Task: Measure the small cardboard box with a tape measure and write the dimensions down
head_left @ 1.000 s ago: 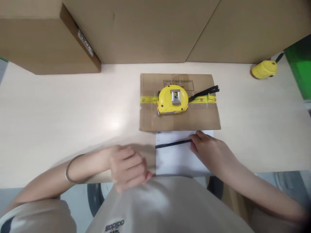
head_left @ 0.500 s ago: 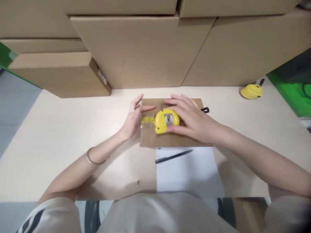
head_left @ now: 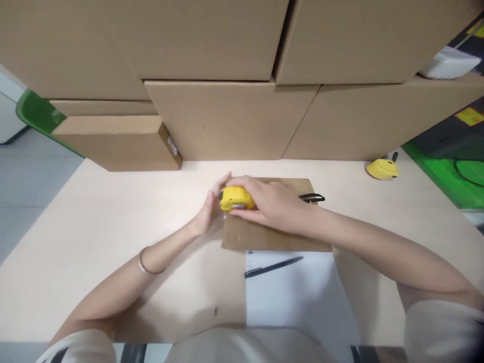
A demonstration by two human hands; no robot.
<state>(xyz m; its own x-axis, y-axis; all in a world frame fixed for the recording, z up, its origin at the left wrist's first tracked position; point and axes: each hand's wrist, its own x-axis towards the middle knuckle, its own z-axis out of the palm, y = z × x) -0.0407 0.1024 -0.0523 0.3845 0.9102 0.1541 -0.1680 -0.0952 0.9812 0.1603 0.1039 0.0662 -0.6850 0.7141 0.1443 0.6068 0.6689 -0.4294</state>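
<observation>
A yellow tape measure sits at the left end of a flat cardboard package on the table. My right hand is wrapped over the tape measure, fingers closed round its body. My left hand is at the package's left edge, fingers stretched upward against the tape measure's front end. The tape measure's black wrist strap trails out to the right behind my right hand.
A black pen lies across the top of a white sheet near the front edge. A second yellow tape measure rests at the back right. Stacked cardboard boxes line the back of the table.
My right hand let go of the pen, reached to the tape measure and slid it to the package's left end. My left hand came up from the table's front edge to the package's left side.
</observation>
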